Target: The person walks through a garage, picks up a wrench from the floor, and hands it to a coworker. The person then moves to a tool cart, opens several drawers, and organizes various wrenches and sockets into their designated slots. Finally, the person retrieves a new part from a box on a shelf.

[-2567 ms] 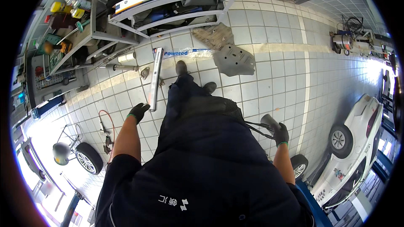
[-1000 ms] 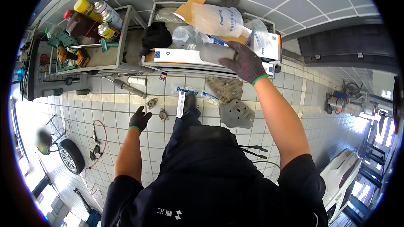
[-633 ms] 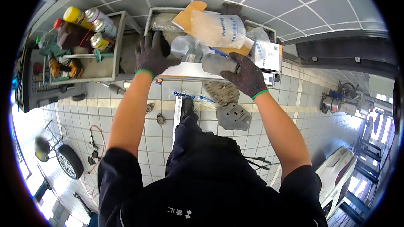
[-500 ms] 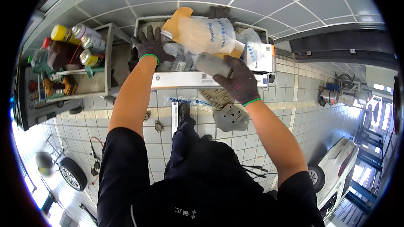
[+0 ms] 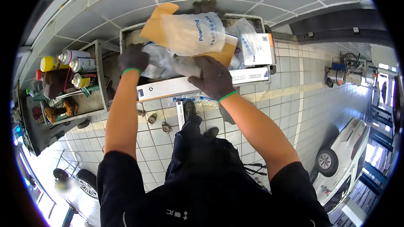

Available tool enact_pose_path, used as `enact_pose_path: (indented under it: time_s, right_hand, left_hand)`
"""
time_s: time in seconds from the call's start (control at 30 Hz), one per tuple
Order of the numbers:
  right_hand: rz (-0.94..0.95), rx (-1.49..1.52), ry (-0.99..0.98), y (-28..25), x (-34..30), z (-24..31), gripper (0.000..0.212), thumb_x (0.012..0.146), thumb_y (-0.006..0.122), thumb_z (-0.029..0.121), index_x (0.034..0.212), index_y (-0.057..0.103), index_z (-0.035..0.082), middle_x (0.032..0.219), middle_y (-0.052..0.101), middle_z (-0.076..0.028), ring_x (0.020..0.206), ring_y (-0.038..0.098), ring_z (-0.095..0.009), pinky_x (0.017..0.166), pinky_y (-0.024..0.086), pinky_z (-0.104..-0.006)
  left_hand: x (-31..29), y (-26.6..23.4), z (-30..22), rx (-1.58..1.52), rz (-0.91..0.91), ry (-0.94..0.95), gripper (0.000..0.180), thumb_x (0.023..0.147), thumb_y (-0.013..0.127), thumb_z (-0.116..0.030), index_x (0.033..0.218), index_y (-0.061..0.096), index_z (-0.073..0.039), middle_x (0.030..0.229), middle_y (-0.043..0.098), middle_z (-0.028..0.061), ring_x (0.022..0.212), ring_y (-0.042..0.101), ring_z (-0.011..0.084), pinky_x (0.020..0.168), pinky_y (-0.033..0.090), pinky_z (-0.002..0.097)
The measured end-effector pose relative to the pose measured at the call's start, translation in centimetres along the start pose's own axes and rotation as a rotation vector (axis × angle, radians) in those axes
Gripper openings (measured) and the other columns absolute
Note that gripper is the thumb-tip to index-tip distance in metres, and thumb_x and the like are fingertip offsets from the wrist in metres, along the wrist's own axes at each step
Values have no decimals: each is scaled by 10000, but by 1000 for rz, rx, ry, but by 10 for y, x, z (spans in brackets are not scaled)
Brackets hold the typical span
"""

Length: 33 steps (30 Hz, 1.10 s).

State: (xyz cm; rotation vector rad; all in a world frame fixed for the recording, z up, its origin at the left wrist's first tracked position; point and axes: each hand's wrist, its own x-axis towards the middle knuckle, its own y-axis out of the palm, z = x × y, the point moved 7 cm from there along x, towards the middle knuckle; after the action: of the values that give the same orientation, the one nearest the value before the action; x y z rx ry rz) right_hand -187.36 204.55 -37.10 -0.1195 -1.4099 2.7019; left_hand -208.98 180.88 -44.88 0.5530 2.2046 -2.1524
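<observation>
I stand at a cart tray (image 5: 126, 31) piled with plastic bags, a brown cardboard piece (image 5: 158, 23) and a long white box (image 5: 198, 85). My left hand (image 5: 134, 58), in a dark glove with a green cuff, reaches into the tray and touches a clear plastic bag (image 5: 158, 62). My right hand (image 5: 214, 77), gloved the same way, rests palm down on the bags just above the white box. A large clear bag with blue print (image 5: 193, 31) lies on top of the cardboard. Whether either hand grips anything I cannot tell.
A tool cart (image 5: 90, 101) at the left holds spray cans (image 5: 80, 64) and tools. Small metal parts (image 5: 152, 119) lie on the tiled floor by my feet. A white car (image 5: 345, 151) stands at the right, a loose wheel (image 5: 86, 180) at the lower left.
I have walked from the open floor up to the cart tray. My right hand went up to the bags first, then my left hand joined it. Both now rest among the bags.
</observation>
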Motion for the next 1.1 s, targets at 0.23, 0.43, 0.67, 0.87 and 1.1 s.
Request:
enact_pose_path:
  time_s: [0.23,0.43,0.67,0.87,1.1]
  right_hand:
    - [30,-140,-59,13,12,7,647,810,850,470,1296,669,83,1395,624,-191,1236,634,-393,1053,511,-515]
    - [-103,-259,-50,-43,49,-16,967,809,833,584,1603,461,176,1586,503,-182,1451,494,-367,1190,356,-584]
    - [310,-467,-186,49,146,15,687,964,678,481,1597,519,265,1595,562,-125,1519,468,-328,1282,143,-666]
    - [-291,-5,-195,-2,107,-41,283,926,605,165,1151,774,130,1156,763,-135,1304,617,-290,1198,346,-570]
    - [-321,1181,-73,-175,8,-91,403,997,692,174,1369,604,47,1210,714,-138,1114,690,-262,978,563,-390]
  left_hand:
    - [-82,-68,90,-645,-471,-48,380,906,612,-77,1273,689,-17,1134,769,208,1016,733,377,908,565,436]
    - [-115,-65,123,-912,-475,-250,447,896,561,-29,1325,656,52,1087,754,193,977,703,258,901,550,383]
    - [-198,-126,98,-525,-698,-160,412,943,574,-144,1307,659,27,1157,733,194,1054,692,324,972,533,435]
    - [-248,-280,-26,341,-850,59,404,983,585,-243,1291,662,6,1217,716,195,1121,683,380,1032,519,480]
    - [-210,-254,-76,679,-596,21,470,994,646,-236,1434,611,-73,1359,677,152,1281,620,340,1146,445,424]
